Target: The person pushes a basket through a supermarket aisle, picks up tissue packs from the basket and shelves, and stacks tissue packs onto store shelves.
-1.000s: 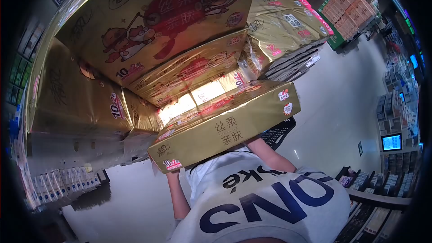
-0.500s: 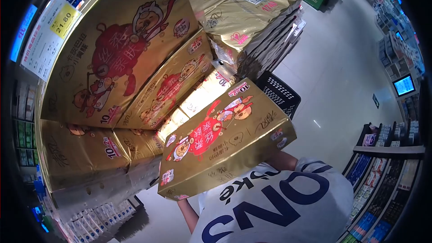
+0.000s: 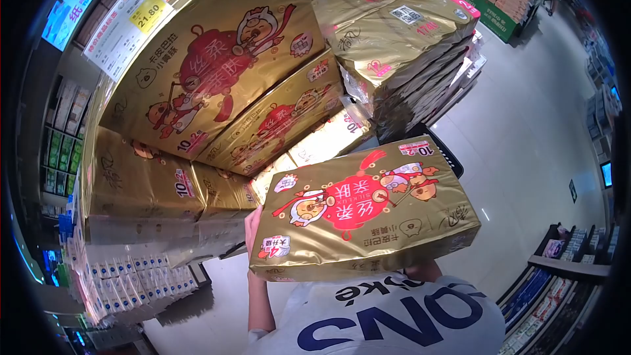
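Observation:
A gold tissue package [image 3: 368, 207] with a red lantern print is held in front of my torso, its large printed face turned up. My left hand [image 3: 252, 225] is closed on its left side, fingers partly visible along the edge. At the near right underside, my right hand [image 3: 424, 271] supports the package; its fingers are hidden beneath. Beyond the package's far-left edge are more gold packages: a large upright one [image 3: 217, 66], a narrower one [image 3: 279, 121] beside it, and others [image 3: 144, 181] lower at left.
Gold packs [image 3: 401, 26] are piled at upper right, beside the pale floor [image 3: 519, 131]. Part of a black basket [image 3: 448, 158] shows behind the held package. A price sign [image 3: 128, 26] reads 21.80. Stocked shelves [image 3: 559, 289] stand at lower right, and a green-based display [image 3: 490, 10] farther back.
The held package has turned from showing its narrow side to showing its broad printed face, and has moved lower and to the right. More of my left hand now shows at its edge.

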Motion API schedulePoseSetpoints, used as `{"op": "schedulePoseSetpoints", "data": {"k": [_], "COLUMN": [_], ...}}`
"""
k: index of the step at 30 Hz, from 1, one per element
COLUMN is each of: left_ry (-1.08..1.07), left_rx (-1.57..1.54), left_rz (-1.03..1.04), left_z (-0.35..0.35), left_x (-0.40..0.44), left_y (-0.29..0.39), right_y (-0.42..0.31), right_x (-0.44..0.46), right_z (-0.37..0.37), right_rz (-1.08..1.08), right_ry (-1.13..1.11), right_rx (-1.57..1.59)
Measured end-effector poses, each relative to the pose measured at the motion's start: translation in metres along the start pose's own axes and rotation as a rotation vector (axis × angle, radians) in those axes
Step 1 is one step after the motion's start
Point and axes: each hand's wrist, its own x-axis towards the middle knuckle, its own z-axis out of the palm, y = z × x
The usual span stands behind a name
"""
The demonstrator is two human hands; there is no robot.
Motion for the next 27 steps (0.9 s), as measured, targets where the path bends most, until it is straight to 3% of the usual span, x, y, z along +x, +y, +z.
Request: {"op": "schedulePoseSetpoints", "data": {"k": [3,5,7,9,10,13,17,19,21,23,25,26,27], "left_ry": [0.017,-0.071,-0.024,-0.063,0.058,0.122,0.114,0.117,-0.101,-0.178,-0.075,0.038,0.067], "left_rx": [-0.038,-0.16,-0.157,0.014,0.068,0.145,0.261,0.047,0.215,0.212,0.26,0.245,0.248], "left_rz": [0.033,0.244,0.315,0.466,0.592,0.744,0.771,0.838,1.017,1.104,1.27,1.389,1.376], "left_z": [-0.024,-0.036,-0.055,-0.073,-0.073,-0.095,-0.138,-0.154,-0.171,-0.174,-0.172,-0.166,-0.169], "left_x": [0.026,0.038,0.053,0.056,0.061,0.073,0.083,0.104,0.126,0.152,0.18,0.199,0.197], "left_y": [0.034,0.034,0.066,0.085,0.089,0.127,0.18,0.207,0.238,0.29,0.331,0.345,0.345], "right_y": [0.0,-0.001,-0.001,-0.001,-0.002,-0.009,-0.021,-0.031,-0.035,-0.037,-0.027,-0.025,-0.022], "right_x": [-0.003,-0.005,-0.012,-0.018,-0.02,-0.023,-0.009,0.001,0.024,0.029,-0.02,-0.03,-0.018], "right_z": [-0.003,-0.002,-0.005,-0.011,-0.01,-0.005,0.002,0.005,-0.005,0.007,0.072,0.083,0.074], "right_rz": [0.0,-0.009,-0.025,-0.047,-0.061,-0.109,-0.185,-0.245,-0.334,-0.403,-0.476,-0.559,-0.664], "right_ry": [-0.011,-0.019,-0.021,-0.025,-0.032,-0.062,-0.138,-0.18,-0.227,-0.204,-0.061,-0.092,-0.024], "right_rx": [-0.034,-0.046,-0.057,-0.065,-0.072,-0.113,-0.246,-0.368,-0.529,-0.549,-0.345,-0.272,-0.231]}}
